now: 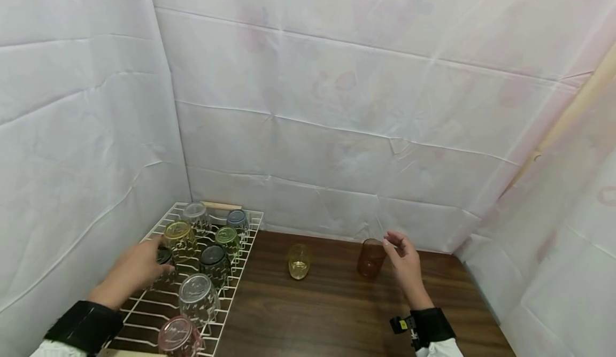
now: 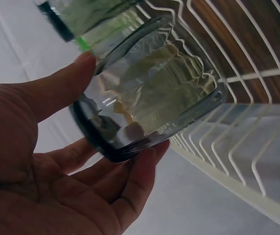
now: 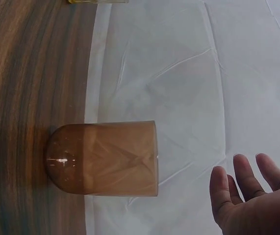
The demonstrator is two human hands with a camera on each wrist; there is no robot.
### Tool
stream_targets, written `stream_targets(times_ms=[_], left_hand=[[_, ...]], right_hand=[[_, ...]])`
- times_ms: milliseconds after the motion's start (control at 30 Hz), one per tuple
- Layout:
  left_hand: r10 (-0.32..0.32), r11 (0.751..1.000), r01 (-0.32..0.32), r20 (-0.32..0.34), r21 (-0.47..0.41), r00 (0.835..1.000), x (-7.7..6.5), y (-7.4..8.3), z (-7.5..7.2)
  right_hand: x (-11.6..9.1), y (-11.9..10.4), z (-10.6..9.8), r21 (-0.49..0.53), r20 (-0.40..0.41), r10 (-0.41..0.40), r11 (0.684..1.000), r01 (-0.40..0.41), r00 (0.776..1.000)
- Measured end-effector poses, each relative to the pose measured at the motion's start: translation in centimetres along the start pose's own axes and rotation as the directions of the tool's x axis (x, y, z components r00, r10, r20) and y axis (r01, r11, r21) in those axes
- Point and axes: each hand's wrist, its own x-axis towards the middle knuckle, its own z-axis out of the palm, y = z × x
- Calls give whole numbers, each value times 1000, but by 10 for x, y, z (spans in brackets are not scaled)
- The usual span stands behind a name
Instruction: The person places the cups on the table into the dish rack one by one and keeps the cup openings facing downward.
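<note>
My left hand grips an upside-down dark-tinted glass at the left side of the wire rack. In the left wrist view, thumb and fingers lie on opposite sides of its base, and its rim end is at the rack wires. On the wooden table, a brown glass with a rounded bottom stands upright. Just to its right is my right hand, fingers loosely bent with nothing in them. The right wrist view shows a gap between the fingertips and the brown glass's rim.
Several other glasses stand upside down on the rack, among them a yellow one, a green one, a clear one and a pink one. A small yellow glass stands on the table. White sheeting hangs behind and at both sides.
</note>
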Motion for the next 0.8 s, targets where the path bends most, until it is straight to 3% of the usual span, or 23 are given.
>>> stream_targets(times_ms=[133, 433, 800], left_hand=[[-7, 999, 6, 18, 34, 1000, 4, -4, 6], [3, 999, -1, -49, 33, 999, 15, -14, 27], [-26, 1000, 27, -42, 11, 999, 21, -24, 32]], right_hand=[[-2, 4, 1, -12, -1, 5, 1000, -5, 1000], [-6, 9, 3, -45, -25, -18, 999, 17, 1000], [-10, 13, 2, -52, -5, 34, 998, -34, 999]])
